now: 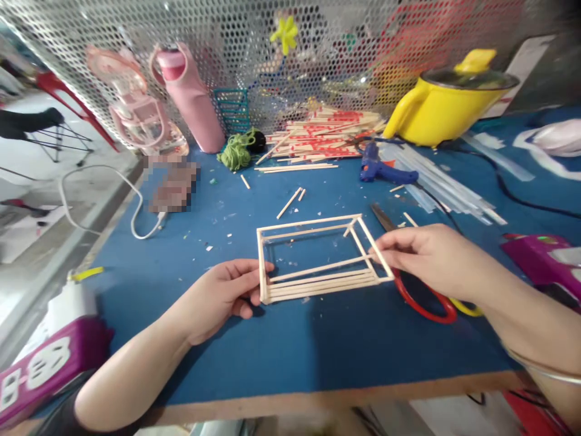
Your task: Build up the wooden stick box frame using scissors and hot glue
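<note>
A box-shaped frame of thin wooden sticks [318,293] is held between my two hands over the blue tabletop. Several sticks lie side by side along its near face, while the other sides are open. My left hand [227,290] pinches the left end, thumb in front and fingers partly behind the sticks. At the right end, my right hand [422,254] grips an edge between thumb and fingers. Scissors with a red and yellow handle [420,306] lie partly beneath my right hand. Loose short stick pieces [289,203] rest just beyond the frame.
Behind lie a pile of sticks [322,133], green yarn [236,151], a blue glue gun [385,169] and clear glue sticks [449,181]. A pink bottle [193,100] and yellow pot [449,109] stand by the perforated metal panel [245,36]. A purple power strip [59,357] sits front left.
</note>
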`<state>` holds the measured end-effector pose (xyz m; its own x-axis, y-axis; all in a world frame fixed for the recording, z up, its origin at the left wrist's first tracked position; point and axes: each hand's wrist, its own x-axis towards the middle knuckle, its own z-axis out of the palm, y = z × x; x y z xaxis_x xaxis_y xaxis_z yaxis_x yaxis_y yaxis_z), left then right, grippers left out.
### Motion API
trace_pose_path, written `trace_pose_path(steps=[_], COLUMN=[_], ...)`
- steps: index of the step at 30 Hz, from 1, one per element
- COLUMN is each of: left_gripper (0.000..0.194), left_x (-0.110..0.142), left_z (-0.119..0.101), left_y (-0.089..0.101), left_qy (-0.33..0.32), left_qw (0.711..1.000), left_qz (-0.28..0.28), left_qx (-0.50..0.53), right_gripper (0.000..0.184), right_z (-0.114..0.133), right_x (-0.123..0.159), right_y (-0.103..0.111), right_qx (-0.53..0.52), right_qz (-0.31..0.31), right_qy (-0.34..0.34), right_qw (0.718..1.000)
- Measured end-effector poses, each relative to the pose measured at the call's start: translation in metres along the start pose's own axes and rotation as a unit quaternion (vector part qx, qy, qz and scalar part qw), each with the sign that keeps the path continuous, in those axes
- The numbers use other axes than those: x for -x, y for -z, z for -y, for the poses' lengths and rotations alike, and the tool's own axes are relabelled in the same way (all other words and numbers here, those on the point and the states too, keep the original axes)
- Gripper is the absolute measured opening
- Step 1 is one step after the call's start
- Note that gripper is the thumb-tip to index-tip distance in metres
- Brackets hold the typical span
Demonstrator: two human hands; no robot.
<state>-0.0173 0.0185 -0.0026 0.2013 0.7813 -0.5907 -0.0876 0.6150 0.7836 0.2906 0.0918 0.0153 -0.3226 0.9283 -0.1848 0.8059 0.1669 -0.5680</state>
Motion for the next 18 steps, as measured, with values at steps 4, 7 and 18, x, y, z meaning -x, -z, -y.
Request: trace_pose_path(steps=[4,7,18], left_gripper=[0.028,0.029,0.034], left_x=[-0.001,-0.001,0.004], left_z=[-0.001,-0.003,-0.002], left_y=[-0.001,-0.002,-0.001], left_qy=[-0.004,-0.003,0.020], left_qw=[1.000,1.000,0.999], left_qz=[0.007,-0.002,-0.006], left_qx=[-0.001,0.021,0.036], right_gripper=[0.023,0.018,0.016], right_z=[-0.010,-0.008,0.005], right_x=[0.005,0.008,0.012], right_y=[-0.005,-0.009,-0.009], right_qx=[-0.028,-0.014,-0.048], right_qz=[-0.010,-0.017,-0.010], right_qy=[-0.036,-0.027,0.069], right_qw=[0.999,0.999,0.996])
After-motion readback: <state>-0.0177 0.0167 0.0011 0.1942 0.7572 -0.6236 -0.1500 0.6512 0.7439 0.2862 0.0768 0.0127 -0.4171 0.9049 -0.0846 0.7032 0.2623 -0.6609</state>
